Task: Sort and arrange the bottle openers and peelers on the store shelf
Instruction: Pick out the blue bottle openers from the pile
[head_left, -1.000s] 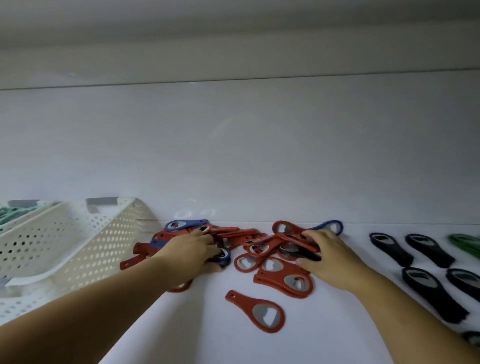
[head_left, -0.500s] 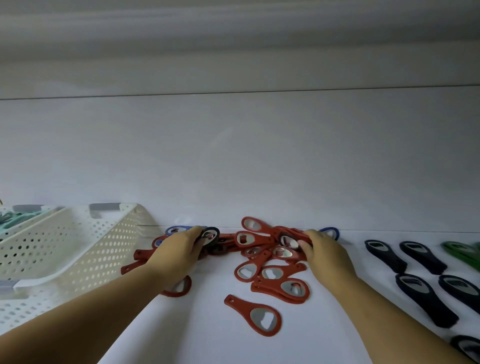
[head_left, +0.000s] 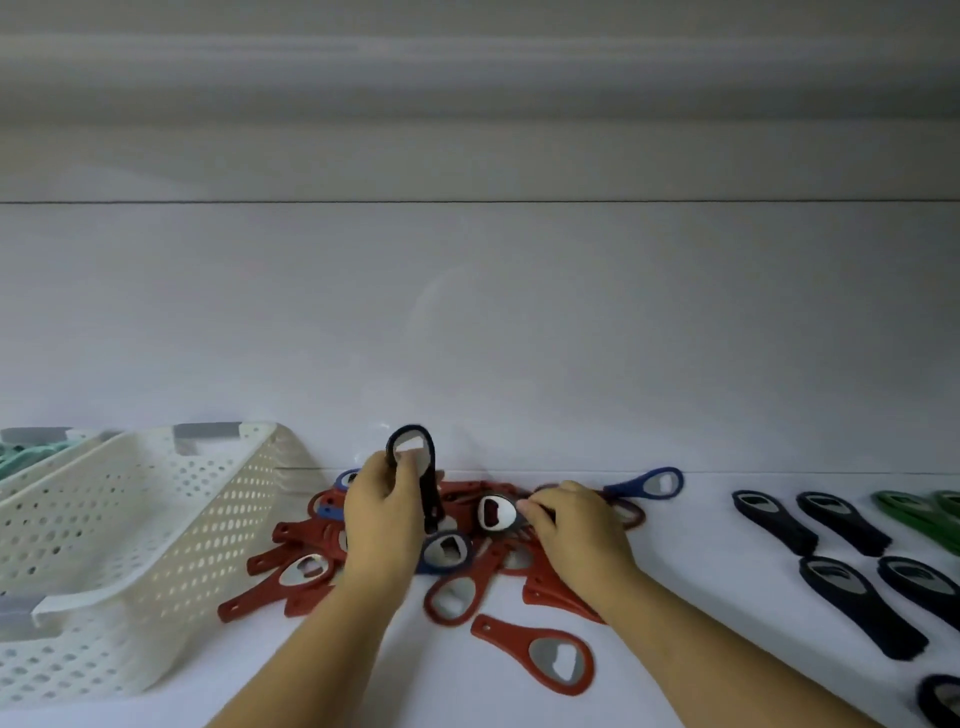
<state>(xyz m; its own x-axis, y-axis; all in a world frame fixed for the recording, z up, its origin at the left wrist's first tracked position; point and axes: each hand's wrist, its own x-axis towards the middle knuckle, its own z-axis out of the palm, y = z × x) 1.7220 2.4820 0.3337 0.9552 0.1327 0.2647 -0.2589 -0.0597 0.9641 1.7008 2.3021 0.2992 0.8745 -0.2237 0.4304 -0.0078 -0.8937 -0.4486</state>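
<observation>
A pile of red bottle openers (head_left: 306, 569) with a few blue ones (head_left: 444, 552) lies in the middle of the white shelf (head_left: 727, 675). My left hand (head_left: 382, 512) holds a black bottle opener (head_left: 423, 467) upright above the pile, head up. My right hand (head_left: 576, 530) rests on the pile's right side, fingertips pinching a dark opener (head_left: 496, 512) by its metal head. One red opener (head_left: 545, 654) lies alone in front of the pile. A blue opener (head_left: 649, 483) sticks out at the back right.
A white perforated basket (head_left: 130, 545) stands tilted at the left, another with green items (head_left: 26, 454) behind it. Black openers (head_left: 841, 592) lie in rows at the right, green ones (head_left: 919, 514) beyond them. The shelf's back wall rises just behind the pile.
My left hand has lifted the black opener out of the pile and stood it upright. My right hand has slid left and pinched a dark opener's head. Several red openers shifted.
</observation>
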